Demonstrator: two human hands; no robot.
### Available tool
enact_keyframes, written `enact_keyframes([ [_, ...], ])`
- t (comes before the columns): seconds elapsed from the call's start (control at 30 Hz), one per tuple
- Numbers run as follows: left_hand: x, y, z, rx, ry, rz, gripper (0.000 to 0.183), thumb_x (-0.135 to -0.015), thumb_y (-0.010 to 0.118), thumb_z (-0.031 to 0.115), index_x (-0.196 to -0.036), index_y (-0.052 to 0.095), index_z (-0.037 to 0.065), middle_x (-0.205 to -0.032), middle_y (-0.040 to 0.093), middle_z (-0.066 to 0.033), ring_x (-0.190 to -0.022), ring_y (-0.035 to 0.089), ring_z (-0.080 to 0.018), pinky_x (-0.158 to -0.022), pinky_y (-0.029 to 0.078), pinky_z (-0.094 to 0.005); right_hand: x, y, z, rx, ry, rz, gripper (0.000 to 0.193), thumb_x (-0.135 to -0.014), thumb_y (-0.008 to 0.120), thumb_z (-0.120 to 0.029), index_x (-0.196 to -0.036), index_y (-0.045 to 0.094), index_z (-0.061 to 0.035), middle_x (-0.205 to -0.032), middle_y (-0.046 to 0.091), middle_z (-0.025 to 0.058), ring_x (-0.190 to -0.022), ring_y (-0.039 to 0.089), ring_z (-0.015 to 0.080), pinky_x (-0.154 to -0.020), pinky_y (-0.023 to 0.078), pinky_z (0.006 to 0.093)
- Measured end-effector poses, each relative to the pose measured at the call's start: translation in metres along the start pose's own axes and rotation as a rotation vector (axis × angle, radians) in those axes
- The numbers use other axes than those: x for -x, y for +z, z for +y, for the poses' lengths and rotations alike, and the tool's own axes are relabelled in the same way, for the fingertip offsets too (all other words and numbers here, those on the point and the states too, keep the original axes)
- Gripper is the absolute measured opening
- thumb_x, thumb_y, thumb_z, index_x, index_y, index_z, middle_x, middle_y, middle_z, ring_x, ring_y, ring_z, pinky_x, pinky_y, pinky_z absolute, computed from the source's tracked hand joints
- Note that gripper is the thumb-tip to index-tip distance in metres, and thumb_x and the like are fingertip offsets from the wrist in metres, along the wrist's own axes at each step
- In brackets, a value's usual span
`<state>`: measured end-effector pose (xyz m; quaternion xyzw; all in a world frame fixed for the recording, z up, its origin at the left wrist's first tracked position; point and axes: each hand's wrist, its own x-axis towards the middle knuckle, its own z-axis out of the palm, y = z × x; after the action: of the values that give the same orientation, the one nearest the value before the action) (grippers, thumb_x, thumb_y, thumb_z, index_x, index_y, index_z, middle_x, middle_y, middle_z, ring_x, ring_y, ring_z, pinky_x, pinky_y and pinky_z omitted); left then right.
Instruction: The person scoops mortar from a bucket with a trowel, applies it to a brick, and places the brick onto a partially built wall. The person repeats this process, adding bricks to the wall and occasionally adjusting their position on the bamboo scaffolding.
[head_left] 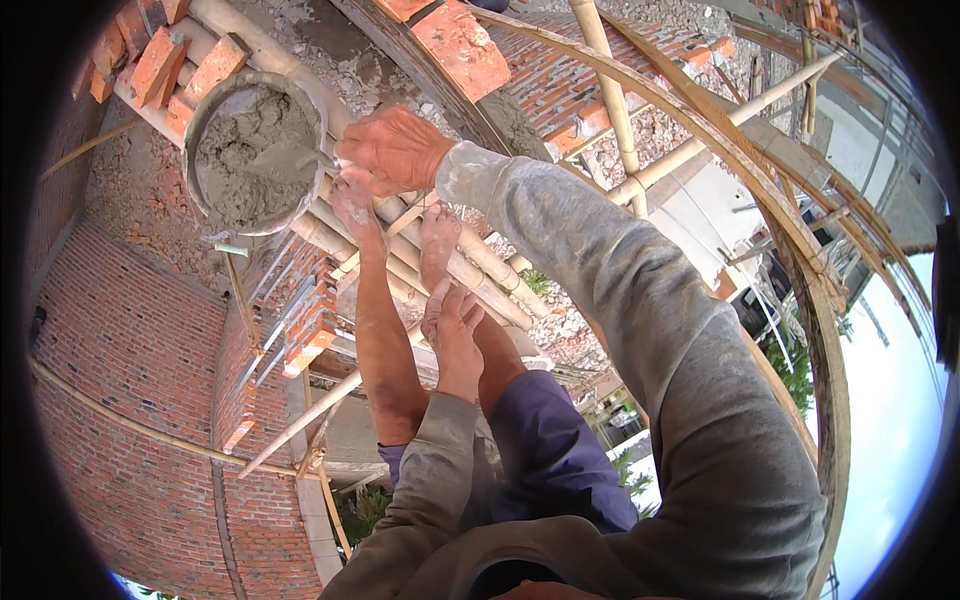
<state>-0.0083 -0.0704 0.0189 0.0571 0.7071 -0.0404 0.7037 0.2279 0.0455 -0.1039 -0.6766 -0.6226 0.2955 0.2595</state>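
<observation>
My right hand (392, 150) is closed around the handle of a trowel (285, 160), whose blade lies in wet grey mortar. The mortar fills a round metal basin (200, 120) that rests on bamboo scaffold poles (480, 262). My left hand (455, 328) lies on my bare right shin with its fingers apart and holds nothing. Both my bare feet (355, 210) stand on the poles just below the basin. Grey sleeves cover both my arms.
Several orange bricks (160, 62) are stacked beyond the basin, and one brick (462, 47) lies on a curved plank at the top. A brick wall (130, 350) drops away at the left. More bamboo poles (612, 100) cross at the right, with open ground far below.
</observation>
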Motion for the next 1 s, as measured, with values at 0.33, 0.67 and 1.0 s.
enact_keyframes([
  [0.33,-0.02,-0.001,0.023,-0.358,0.255,-0.275,0.051,-0.107,0.059,0.025,-0.152,0.049,0.003,-0.142,0.061,-0.0112,-0.133,0.057,-0.0268,-0.111,0.05,-0.0463,-0.04,0.028,-0.101,0.115,0.532,-0.02,0.023,-0.074,0.073,-0.012,-0.092,0.076,0.0021,-0.094,0.065,0.0161,-0.096,0.066,0.0359,-0.07,0.051,0.0494],
  [0.67,-0.032,-0.01,0.03,0.123,-0.03,-0.129,0.041,-0.103,0.062,0.021,-0.142,0.058,0.008,-0.132,0.065,-0.004,-0.118,0.063,-0.0207,-0.1,0.053,-0.0403,-0.121,0.034,-0.072,-0.24,0.675,-0.289,0.036,-0.082,0.075,-0.019,-0.116,0.08,-0.009,-0.125,0.074,0.012,-0.124,0.067,0.0339,-0.095,0.055,0.0545],
  [1.0,-0.008,0.027,0.048,0.045,0.106,0.014,0.042,-0.096,0.072,0.021,-0.132,0.063,0.001,-0.116,0.068,-0.0112,-0.102,0.067,-0.021,-0.089,0.057,-0.038,-0.062,0.02,-0.004,-0.348,0.424,-0.214,0.033,-0.081,0.07,-0.021,-0.101,0.077,0.0043,-0.096,0.073,0.0303,-0.098,0.071,0.0478,-0.089,0.056,0.0516],
])
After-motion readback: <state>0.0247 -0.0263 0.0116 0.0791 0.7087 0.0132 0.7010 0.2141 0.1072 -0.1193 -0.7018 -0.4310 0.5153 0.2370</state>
